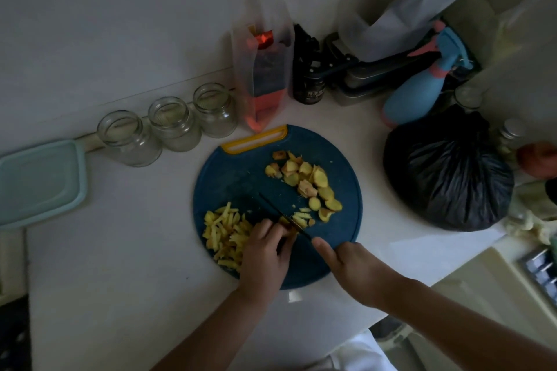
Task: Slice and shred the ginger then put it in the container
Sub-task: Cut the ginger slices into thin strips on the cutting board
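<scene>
White desk (120,250); round blue cutting board (235,178) mid-desk. Right hand (352,265): fingers curled round the handle of the knife (272,205), blade lying diagonally, tip pointing far-left. Left hand (265,253): fingers curled, pinching a small ginger piece (285,221) at the blade's left side. Ginger shreds (224,229) heaped left of the blade. Uncut ginger slices (313,181) lie right of it, nearer the right hand.

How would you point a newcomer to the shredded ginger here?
Find the round blue cutting board on the white counter. At its near-left edge, beside the left hand, lies the shredded ginger. It is thin pale sticks, unlike the round ginger slices heaped far right.
</scene>
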